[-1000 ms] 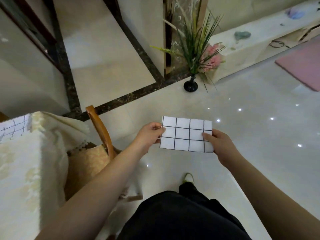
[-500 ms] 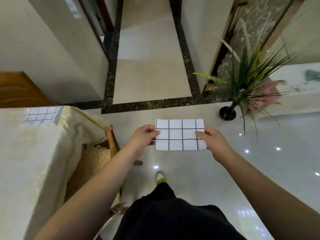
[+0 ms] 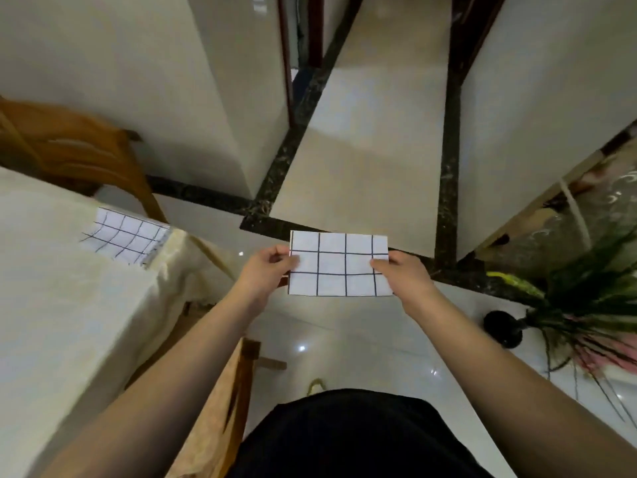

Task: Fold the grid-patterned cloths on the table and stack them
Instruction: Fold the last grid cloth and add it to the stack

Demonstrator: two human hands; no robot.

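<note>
Folded grid cloth (image 3: 339,263): held flat in mid-air over the floor, left hand (image 3: 265,274) pinching its left edge, right hand (image 3: 403,276) pinching its right edge. Second grid cloth (image 3: 125,240): lying on the table (image 3: 69,305), far left corner. Risk: a loosened pinch during carry lets the layers spring open; careless placement leaves the stack skewed at the table edge.

Brightness: dim indoor light, warm and muted, the black clothing at the bottom nearly featureless.
Source: lamps overhead, out of view; their small white reflections dot the glossy floor (image 3: 344,332).
Glare: a pale sheen lies on the corridor tiles.
Shadows: soft and faint, darkest under the bench (image 3: 69,305) edge.
Distortion: strong wide-angle bending; walls and dark floor strips splay outward toward the edges.
Sharpness: slightly soft throughout; the plant (image 3: 593,305) at right is smeared.
</note>
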